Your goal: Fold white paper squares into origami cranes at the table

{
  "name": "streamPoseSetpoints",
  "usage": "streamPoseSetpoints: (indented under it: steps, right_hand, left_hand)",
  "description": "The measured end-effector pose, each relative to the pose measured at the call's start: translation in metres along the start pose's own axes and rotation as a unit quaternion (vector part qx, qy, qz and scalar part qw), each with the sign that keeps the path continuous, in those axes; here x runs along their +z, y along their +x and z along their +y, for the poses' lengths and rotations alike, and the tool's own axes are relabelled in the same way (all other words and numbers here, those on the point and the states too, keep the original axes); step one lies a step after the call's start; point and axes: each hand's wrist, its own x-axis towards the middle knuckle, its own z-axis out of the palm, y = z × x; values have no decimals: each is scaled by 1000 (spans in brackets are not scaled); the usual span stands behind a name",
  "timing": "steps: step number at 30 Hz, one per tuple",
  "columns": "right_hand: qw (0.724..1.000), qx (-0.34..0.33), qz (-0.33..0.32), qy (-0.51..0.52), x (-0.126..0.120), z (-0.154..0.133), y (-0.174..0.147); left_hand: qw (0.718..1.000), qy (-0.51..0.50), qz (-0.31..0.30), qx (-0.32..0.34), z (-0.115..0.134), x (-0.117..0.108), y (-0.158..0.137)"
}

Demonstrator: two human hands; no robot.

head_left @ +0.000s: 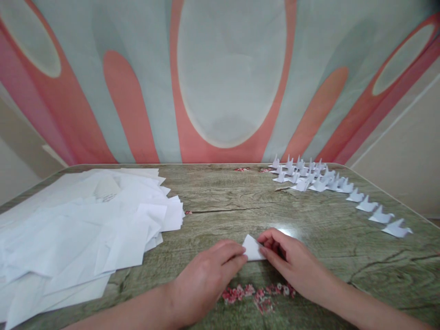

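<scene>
Through the head camera I count two hands at work, and between them one folded white paper point(251, 248), a small piece with a peak pointing away from me. It sits low at the near middle of the wood-patterned table point(220, 195); I cannot tell whether its lower edge touches the surface. Away to the right I count four paper birds point(380, 215) spaced out in a slanting line, and a tighter flock point(319, 184) of at least a dozen more behind them, overlapping too much for me to give an exact figure. To the left lies one broad heap of white sheets point(77, 233), layered so that I cannot number them; one sheet point(107, 188) on top bears a few dark marks.

My left hand point(209, 275) is nearly closed, its thumb and forefinger pinching the left side of the folded piece. My right hand point(292, 259) is curled more loosely, with a gap between thumb and fingers, yet the tips meet at the right side of the same piece and grip it. Just below both hands I see one patch of pink flowers point(237, 292) on the tabletop, and beyond the far edge, one patterned backdrop point(129, 103) in coral and pale grey-green
</scene>
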Motion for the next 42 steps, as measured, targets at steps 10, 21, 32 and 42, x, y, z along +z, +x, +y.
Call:
streamPoseSetpoints:
  steps: [10, 21, 32, 42]
  right_hand:
    - [1000, -5, -6, -27, 0, -2, 2]
    - [995, -87, -27, -40, -6, 2, -1]
    - [986, -141, -19, -84, -3, 5, -4]
    - [986, -129, -21, -99, -5, 3, -2]
  left_hand:
    - [1000, 23, 0, -2, -3, 1, 2]
    - [997, -54, 38, -37, -9, 5, 1]
    - [994, -91, 37, -44, -10, 3, 4]
    - [993, -90, 57, -48, -8, 5, 4]
